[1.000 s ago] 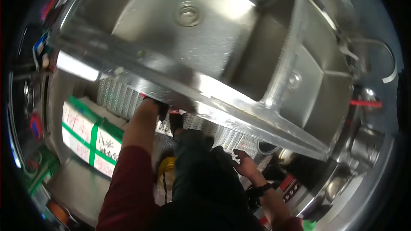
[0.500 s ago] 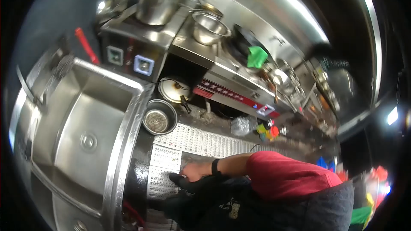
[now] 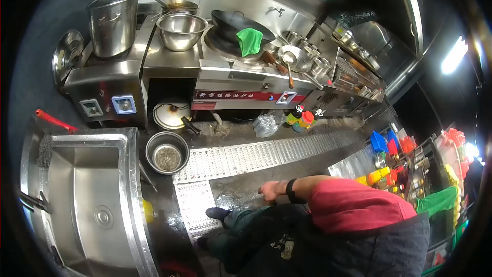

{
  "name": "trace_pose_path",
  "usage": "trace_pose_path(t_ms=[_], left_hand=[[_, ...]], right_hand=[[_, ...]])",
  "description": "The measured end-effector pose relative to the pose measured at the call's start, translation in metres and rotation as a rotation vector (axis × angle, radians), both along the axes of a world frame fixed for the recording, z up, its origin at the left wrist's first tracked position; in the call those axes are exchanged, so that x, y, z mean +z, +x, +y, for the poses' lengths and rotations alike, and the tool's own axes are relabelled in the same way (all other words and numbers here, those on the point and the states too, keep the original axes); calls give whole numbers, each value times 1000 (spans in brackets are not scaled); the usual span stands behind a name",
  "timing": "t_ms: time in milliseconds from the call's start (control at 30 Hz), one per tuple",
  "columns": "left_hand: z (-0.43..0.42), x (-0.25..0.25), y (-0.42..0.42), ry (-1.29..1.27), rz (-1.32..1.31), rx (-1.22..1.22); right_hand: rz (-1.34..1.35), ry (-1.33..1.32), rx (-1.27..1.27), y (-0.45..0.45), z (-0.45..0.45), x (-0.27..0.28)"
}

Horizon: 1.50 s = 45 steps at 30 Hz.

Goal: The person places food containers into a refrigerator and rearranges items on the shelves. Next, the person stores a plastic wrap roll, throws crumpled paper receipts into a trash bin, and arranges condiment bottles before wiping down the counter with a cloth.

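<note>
My right hand [image 3: 270, 190], with a dark band on its wrist, hangs low over the dark wet floor. Its fingers look loosely curled, and nothing shows in them. Nearest to it are the perforated metal floor plates [image 3: 252, 157] and my dark shoe [image 3: 218, 213]. My left hand is out of the frame.
A steel sink [image 3: 97, 174] stands at the left, beside a metal pot [image 3: 167, 153] on the floor. Across the back runs a stove [image 3: 241, 92] with a wok [image 3: 238, 28] and a steel bowl [image 3: 182, 30]. Crowded shelving [image 3: 417, 174] stands at the right.
The view has swung from the sinks toward the stove. My left arm, seen reaching below the sink edge, has left the frame. My right hand hangs lower over the floor.
</note>
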<state>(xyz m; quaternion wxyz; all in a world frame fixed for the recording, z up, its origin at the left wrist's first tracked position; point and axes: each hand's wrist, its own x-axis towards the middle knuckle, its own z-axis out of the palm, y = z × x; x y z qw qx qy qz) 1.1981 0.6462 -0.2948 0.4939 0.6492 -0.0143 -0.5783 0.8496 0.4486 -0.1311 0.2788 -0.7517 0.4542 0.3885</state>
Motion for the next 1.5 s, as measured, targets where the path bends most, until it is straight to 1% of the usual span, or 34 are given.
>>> trace_pose_path(t_ms=[100, 333, 433, 500, 700, 833, 900, 933, 1000, 1033, 1100, 1133, 1167, 1200, 1233, 1300, 1333, 1367, 1400, 1433, 1467, 1500], left_hand=[[10, 0, 0, 18, 14, -4], [28, 5, 2, 65, 36, -9], [25, 10, 3, 83, 40, -20], [19, 17, 2, 102, 52, -26], [-16, 55, 14, 154, 17, -78], [-48, 78, 19, 186, -13, -104], [-65, 86, 21, 198, -30, -100], [-73, 91, 21, 199, -37, -94], [-89, 98, 22, 161, -22, -53], [-97, 99, 25, 129, -7, -39], [-142, 109, 21, 91, -26, -28], [-193, 142, 1, 196, -143, -47], [-226, 156, -11, 73, -233, -150], [-259, 168, -23, -53, -326, -236], [-299, 178, -38, -85, -257, -197], [-371, 221, -80, -106, -438, -406], [-401, 237, -98, -153, -507, -508], [-429, 247, -116, -202, -572, -620], [-452, 248, -133, -355, -665, -675], [-475, 254, -148, -379, -647, -743], [-485, 269, -166, -434, -783, -815], [-508, 283, -191, -538, -895, -938]], right_hand=[[46, 29, -19, -2, 6, 9], [-27, -8, -53, 1, 0, 2], [-59, -27, -71, 9, 0, 7], [-79, -38, -65, 8, -1, 11], [-183, -53, -211, -10, 1, 25], [-299, -94, -385, -51, -25, 20], [-454, -141, -518, -78, -47, 14], [-467, -123, -526, -92, -61, 14], [-673, 58, -1080, -114, -97, 18], [-687, 84, -1076, -122, -115, 19], [-837, 115, -1463, -143, -160, 22], [-921, 124, -1495, -161, -184, 7], [-998, 145, -1542, -174, -198, -11], [-1077, 73, -1604, -180, -214, -15], [-1060, 82, -1727, -181, -228, 27], [-1262, 171, -1837, -196, -259, 48], [-1261, 175, -1846, -201, -274, 61], [-1395, 200, -1880, -205, -288, 74], [-1533, 212, -1917, -209, -302, 82], [-1648, 293, -1906, -213, -318, 84], [-1767, 370, -1883, -217, -332, 82], [-1840, 431, -1876, -217, -340, 80]])
